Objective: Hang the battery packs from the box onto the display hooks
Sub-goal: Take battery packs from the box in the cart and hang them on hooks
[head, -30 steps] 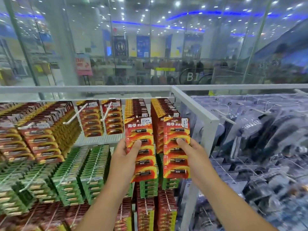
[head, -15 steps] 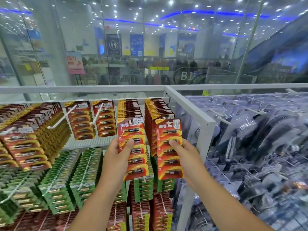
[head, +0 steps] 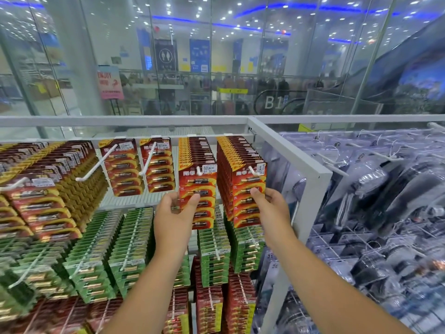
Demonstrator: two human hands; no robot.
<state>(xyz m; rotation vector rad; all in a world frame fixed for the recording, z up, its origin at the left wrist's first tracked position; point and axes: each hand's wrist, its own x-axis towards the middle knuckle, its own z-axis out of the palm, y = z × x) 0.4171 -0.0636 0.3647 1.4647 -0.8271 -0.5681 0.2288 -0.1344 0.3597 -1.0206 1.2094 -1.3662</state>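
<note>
Hands on hooked packs, frame post beside

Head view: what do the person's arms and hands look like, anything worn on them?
Both arms are bare up to the frame's lower edge: no sleeves, gloves, watch or rings visible. The left hand and right hand show short, unpainted nails on the fingers.

Both forearms are reaching up and forward from the bottom edge, bare and nearly straight, angling toward each other; the left hand is gripping the front red battery pack with its thumb lying across the face; the right hand is pinching the neighbouring red pack, thumb pressing on its front, fingers hidden behind.
</note>
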